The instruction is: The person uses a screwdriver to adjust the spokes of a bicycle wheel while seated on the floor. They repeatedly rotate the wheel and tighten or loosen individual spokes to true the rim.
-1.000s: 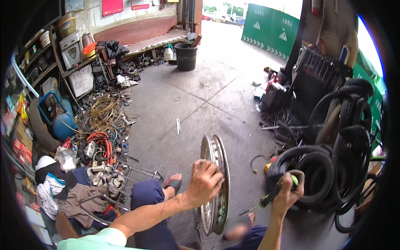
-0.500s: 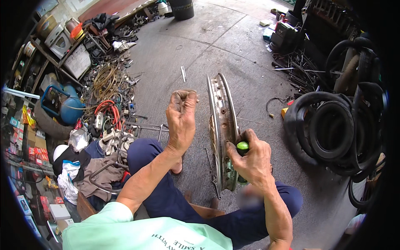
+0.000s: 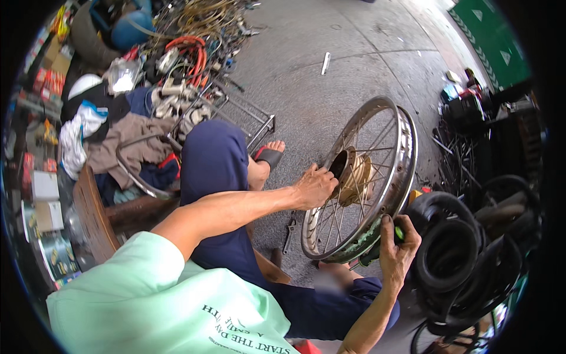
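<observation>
A spoked metal wheel stands tilted on the floor before me, its side with the tan hub turned partly to my left. My left hand reaches across to the spokes beside the hub, fingers curled closed; what they pinch, if anything, is hidden. Around a green-handled tool my right hand is closed at the rim's near right side, the thumb against the rim. Most of the tool is covered by the hand, so its kind does not show. An adjustable wrench lies on the floor left of the wheel.
Black tires are heaped at the right. On the left lie a metal frame, a grey-brown cloth, an orange hose and tangled cables. A wooden bench edge is beside me. A pale strip lies on the floor ahead.
The wheel has turned from nearly edge-on to showing its spokes and hub. My left hand has come down from the air to the spokes. The view has swung, too.
</observation>
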The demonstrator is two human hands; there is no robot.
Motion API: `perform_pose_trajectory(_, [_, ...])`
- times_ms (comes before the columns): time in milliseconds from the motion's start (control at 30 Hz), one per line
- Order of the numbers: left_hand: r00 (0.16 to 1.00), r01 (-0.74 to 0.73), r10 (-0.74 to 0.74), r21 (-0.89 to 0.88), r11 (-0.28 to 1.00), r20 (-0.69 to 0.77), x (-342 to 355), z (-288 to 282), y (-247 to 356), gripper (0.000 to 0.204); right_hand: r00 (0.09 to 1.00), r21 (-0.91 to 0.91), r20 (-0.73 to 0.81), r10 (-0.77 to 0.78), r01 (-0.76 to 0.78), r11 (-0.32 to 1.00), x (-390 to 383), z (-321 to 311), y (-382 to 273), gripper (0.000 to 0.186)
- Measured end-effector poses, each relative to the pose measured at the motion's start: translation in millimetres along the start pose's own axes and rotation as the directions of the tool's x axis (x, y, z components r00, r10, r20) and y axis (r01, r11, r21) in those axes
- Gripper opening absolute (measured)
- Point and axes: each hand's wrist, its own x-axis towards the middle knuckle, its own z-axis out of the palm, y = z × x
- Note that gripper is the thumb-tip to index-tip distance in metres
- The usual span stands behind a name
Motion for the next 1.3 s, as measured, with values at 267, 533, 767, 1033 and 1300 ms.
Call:
perform_pose_trajectory(267, [0.979, 0.047, -0.078, -0.166, 0.985, -0.188, 23, -44, 28, 0.024, 0.998, 0.056, 0.053, 0.016, -0.019, 0.998, 6, 0, 14, 0.021])
perform_pose_trajectory(533, [0.897, -0.24, -0.003, -0.493, 0.836, -0.442, 54, -79, 56, 0.033, 0.995, 0.046, 0.098, -0.023, 0.018, 0.999, 9, -4, 13, 0.02])
perform_pose_trajectory(767, [0.977, -0.176, 0.0, -0.801, 0.572, -0.214, 62, -55, 59, 0.023, 0.994, 0.024, 0.069, -0.09, 0.089, 0.996, 9, -2, 12, 0.015])
perform_pose_trajectory(1033, [0.981, 0.012, 0.157, -0.853, 0.521, 0.11, 52, -79, 38, 0.021, 0.997, 0.015, -0.06, -0.05, 0.051, 0.999, 7, 5, 6, 0.019])
perform_pose_trajectory(1300, [0.951, -0.295, 0.079, -0.795, 0.529, -0.3, 40, -71, 57, 0.022, 0.996, -0.05, -0.063, -0.069, 0.066, 0.997, 9, 2, 1, 0.021])
